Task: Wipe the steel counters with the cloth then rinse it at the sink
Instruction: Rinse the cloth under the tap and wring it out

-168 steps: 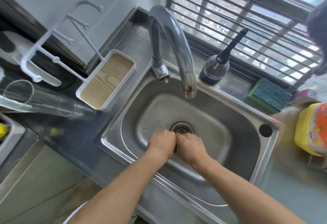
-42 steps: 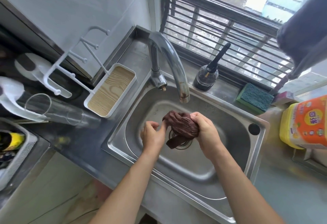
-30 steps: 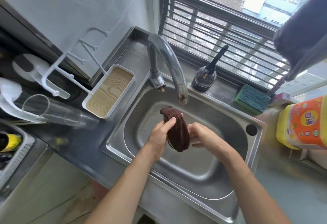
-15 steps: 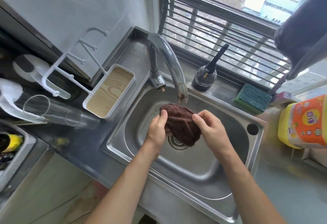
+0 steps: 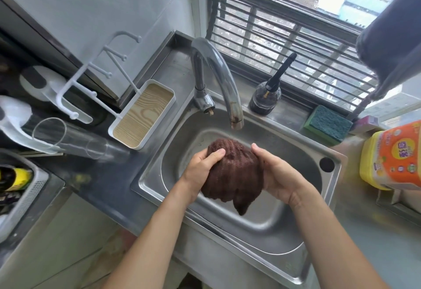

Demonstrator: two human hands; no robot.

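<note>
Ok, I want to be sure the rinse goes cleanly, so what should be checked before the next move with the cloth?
1. Both hands hold the brown cloth: ok, left hand and right hand grip it.
2. Cloth over the sink basin: ok.
3. Cloth under the faucet spout: ok, just below it.
4. Water running: not ok, no stream visible.
5. Drain clear: cannot tell, the cloth hides it.

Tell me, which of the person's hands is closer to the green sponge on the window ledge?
Right. The right hand grips the brown cloth over the sink, below-left of the green sponge. The left hand holds the cloth's other side, farther away.
</note>
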